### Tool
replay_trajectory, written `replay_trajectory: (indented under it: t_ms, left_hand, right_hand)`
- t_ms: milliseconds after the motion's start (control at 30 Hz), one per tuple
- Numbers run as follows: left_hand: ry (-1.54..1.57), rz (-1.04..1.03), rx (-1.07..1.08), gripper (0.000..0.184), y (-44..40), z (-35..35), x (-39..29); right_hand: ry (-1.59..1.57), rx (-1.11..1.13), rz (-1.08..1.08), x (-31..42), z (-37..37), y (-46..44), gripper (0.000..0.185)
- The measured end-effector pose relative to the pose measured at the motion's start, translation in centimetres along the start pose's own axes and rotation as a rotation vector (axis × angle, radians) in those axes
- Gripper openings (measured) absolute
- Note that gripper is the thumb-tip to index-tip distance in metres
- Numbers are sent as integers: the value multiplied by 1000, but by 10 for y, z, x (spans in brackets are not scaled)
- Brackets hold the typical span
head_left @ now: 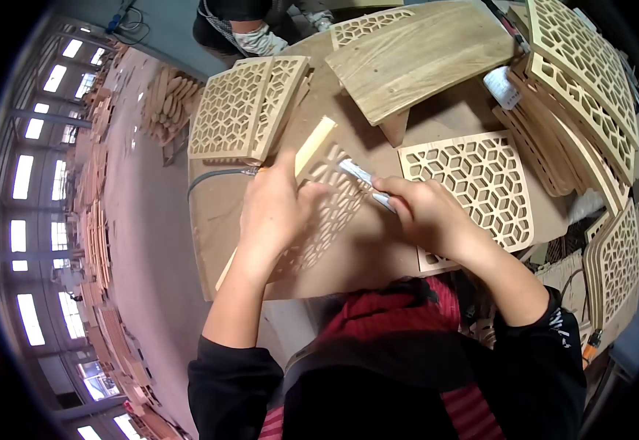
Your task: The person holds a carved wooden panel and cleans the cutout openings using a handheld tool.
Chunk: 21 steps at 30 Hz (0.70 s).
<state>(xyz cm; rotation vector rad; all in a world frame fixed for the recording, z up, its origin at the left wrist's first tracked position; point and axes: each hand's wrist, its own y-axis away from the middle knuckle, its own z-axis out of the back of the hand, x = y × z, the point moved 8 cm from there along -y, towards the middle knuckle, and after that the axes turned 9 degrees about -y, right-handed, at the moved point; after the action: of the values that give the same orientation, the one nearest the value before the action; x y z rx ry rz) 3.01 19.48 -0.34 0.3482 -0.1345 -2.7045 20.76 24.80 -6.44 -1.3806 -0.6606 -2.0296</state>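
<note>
My left hand is closed round the edge of a wooden lattice panel, which stands tilted on the table and is blurred by motion. My right hand pinches a whitish folded strip between thumb and fingers; its material is hard to make out. The strip's far end lies against or just over the panel's cut-outs; contact cannot be told. Right of that, under and beyond my right wrist, a second lattice panel rests flat, its near part covered by my forearm.
Stacked lattice panels stand at the table's back left, beside a dark hose. A raised wooden board sits at the back. More panels pile up on the right. Another person's gloved hand shows beyond the table.
</note>
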Motion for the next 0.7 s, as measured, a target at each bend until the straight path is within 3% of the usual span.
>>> replay_trajectory:
  t_ms: [33, 167, 267, 433, 533, 700]
  left_hand:
    - [9, -6, -5, 40, -2, -1, 1]
    - [-14, -41, -40, 39, 0, -4, 3]
    - [-28, -30, -19, 40, -3, -5, 6]
    - [-64, -46, -36, 42, -3, -5, 3]
    - [-65, -42, -43, 41, 0, -5, -1]
    - [-71, -84, -71, 39, 1, -5, 1]
  right_hand:
    - [-9, 31, -81, -3, 3, 4, 29]
    - [-2, -115, 184, -3, -15, -19, 26]
    - [-35, -88, 238, -2, -17, -14, 25]
    - [-14, -58, 76, -21, -2, 2, 24]
    - [198, -247, 379, -5, -17, -8, 26]
    - [18, -95, 129, -19, -2, 6, 28]
